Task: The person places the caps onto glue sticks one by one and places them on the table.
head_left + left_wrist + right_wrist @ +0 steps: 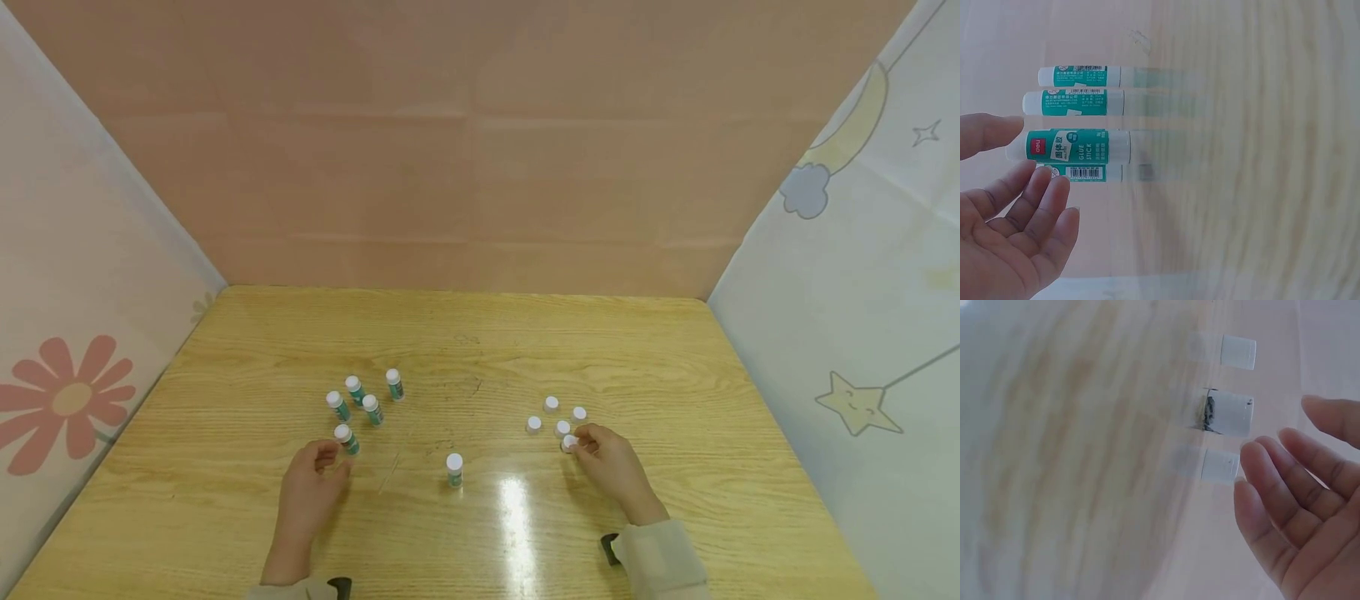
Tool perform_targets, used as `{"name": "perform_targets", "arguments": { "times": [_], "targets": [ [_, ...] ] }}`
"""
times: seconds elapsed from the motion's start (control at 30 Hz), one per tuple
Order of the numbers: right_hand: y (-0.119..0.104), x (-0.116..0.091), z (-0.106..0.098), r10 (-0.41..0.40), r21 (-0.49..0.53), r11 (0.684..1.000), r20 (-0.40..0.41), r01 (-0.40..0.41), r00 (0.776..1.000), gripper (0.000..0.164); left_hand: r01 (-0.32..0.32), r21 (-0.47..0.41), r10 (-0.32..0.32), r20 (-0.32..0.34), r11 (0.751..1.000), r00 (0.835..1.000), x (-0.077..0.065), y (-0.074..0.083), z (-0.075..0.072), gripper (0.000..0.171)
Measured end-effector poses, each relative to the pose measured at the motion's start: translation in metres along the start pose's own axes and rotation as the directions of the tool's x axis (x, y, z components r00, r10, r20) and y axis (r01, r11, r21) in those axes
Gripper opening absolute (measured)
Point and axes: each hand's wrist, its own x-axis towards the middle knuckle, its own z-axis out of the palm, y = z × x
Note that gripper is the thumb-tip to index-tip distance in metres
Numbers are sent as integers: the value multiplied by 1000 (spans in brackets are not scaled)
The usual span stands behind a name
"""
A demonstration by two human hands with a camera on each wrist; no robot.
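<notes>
Your pale sleeves [663, 557] come in along the bottom edge of the head view, a dark band [610, 549] showing at each wrist. Ahead of them, your left hand [309, 485] is at the nearest glue stick [348, 442], thumb to one side of it and curved fingers to the other, apart; you cannot tell whether they touch it. That stick stands upright on the wood-grained desk [465, 333], its white cap up, with four more green-and-white sticks [372, 411] upright just beyond it. One lone stick [454, 472] stands between your two hands, nearer you than the others.

Your right hand [611, 467] reaches to the nearest white piece [569, 444], one of five short white cylinders [551, 405] grouped on the right of the desk. Its thumb and fingers are apart too, and contact cannot be made out. Dark marks show at the base of one cylinder in the right wrist view.

Beyond the desk rises a brown backdrop [465, 167]; a red flower [71, 400] decorates the left panel.
</notes>
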Motion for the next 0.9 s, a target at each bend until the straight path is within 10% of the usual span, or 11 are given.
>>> {"name": "perform_targets", "arguments": {
  "times": [0.9],
  "targets": [
    [4,10,7,8,0,1000,64,-8,998,18,93,-35,-92,39,995,995,14,-3,3,43]
  ]
}}
